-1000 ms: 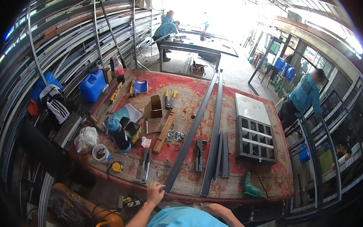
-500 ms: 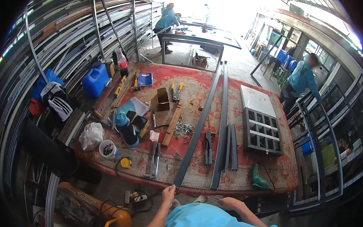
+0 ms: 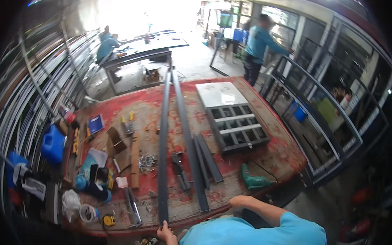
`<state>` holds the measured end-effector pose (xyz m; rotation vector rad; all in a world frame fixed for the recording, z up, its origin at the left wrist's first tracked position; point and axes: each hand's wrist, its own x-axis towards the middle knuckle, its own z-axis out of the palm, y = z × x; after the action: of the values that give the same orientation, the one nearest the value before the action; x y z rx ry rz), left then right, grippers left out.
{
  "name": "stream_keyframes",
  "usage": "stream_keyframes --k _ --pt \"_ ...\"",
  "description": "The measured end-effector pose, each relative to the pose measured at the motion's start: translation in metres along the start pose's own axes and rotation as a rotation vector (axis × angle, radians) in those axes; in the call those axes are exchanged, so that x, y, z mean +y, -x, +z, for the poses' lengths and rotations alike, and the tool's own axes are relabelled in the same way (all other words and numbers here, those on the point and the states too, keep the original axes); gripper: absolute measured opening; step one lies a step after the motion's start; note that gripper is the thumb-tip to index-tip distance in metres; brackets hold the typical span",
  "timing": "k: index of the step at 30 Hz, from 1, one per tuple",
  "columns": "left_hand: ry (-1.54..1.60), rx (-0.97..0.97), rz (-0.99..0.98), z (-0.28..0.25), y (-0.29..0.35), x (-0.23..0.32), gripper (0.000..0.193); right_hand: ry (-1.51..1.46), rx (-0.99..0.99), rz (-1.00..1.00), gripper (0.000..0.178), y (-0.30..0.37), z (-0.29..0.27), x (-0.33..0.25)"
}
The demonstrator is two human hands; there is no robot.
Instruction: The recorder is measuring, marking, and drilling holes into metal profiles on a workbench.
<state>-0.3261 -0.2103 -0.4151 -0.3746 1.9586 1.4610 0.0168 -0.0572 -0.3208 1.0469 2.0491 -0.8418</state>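
Note:
My left hand is closed on the near end of a long dark grey metal bar, which runs away from me across the red patterned carpet on the worktable. A second long bar lies just right of it. Over the table's front edge is my right hand, its fingers blurred and partly hidden; nothing can be made out in it. Closest to that hand is a green power drill lying on its side. Two short dark bars rest between the drill and the long bars.
Left on the table are locking pliers, loose screws, a wooden strip, a cardboard box, a blue bottle and a yellow tape measure. A gridded metal panel lies right. A co-worker stands by glazed frames.
My view has swung to the right, so the table and bars appear further left. My left hand keeps its hold on the bar's end. My right arm reaches further out beside the table edge.

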Motion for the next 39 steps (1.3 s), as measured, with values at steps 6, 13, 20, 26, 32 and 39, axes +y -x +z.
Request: stream_keyframes --k 6,13,20,26,32,39 --pt "-0.051 0.113 0.007 0.018 0.002 -0.006 0.025 -0.159 0.242 -0.022 0.042 0.004 -0.013 0.044" --pt "0.021 0.227 0.01 0.035 -0.004 -0.01 0.035 -0.284 0.19 0.125 0.046 0.049 -0.03 0.098" --pt "-0.07 0.318 0.028 0.039 0.011 0.007 0.04 -0.377 0.416 0.202 0.044 0.064 -0.041 0.119" --pt "0.006 0.354 0.036 0.029 -0.011 -0.025 0.041 -0.302 0.726 0.484 0.056 0.056 -0.002 0.124" --pt "-0.058 0.264 0.032 0.031 0.005 -0.003 0.058 -0.306 0.868 0.458 0.06 0.046 0.034 0.133" --pt "-0.061 0.206 -0.049 0.03 0.012 0.023 0.029 -0.432 0.955 0.482 0.056 0.047 0.024 0.16"
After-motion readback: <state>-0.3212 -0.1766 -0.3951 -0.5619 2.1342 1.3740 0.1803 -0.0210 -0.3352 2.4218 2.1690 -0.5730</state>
